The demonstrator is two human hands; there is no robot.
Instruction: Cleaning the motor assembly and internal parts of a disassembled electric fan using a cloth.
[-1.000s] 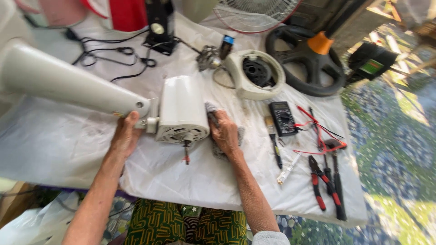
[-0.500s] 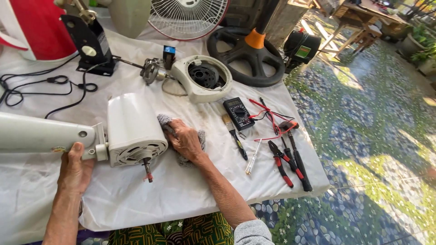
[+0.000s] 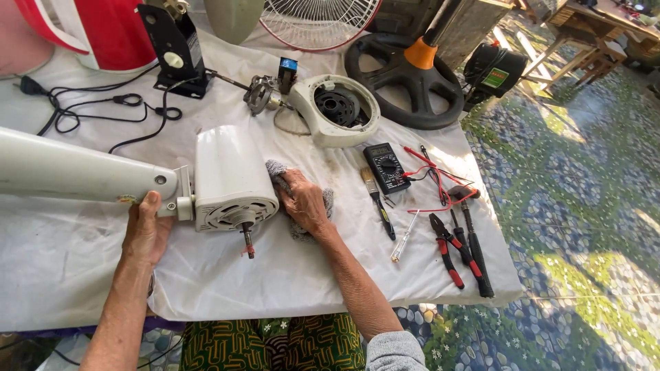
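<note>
A white fan motor housing (image 3: 230, 180) lies on the white cloth-covered table (image 3: 227, 275), its metal shaft (image 3: 247, 242) pointing toward me. It joins a long white stand neck (image 3: 75, 172) that runs off to the left. My left hand (image 3: 146, 230) grips the joint between neck and housing from below. My right hand (image 3: 304, 203) presses a grey rag (image 3: 323, 203) against the housing's right side.
A second fan housing part (image 3: 337, 110), a small motor (image 3: 261, 93) and black cables (image 3: 103, 110) lie behind. To the right lie a black multimeter (image 3: 386, 167), a brush (image 3: 377, 199), a tester screwdriver (image 3: 402, 237) and red-handled pliers (image 3: 450, 251). A fan grille (image 3: 316, 20) and black round base (image 3: 405, 75) stand at the back.
The view has shifted, so everything sits further right and lower in the frame. Both hands stay on the fan housing; the right hand has slid slightly along its side with the rag.
</note>
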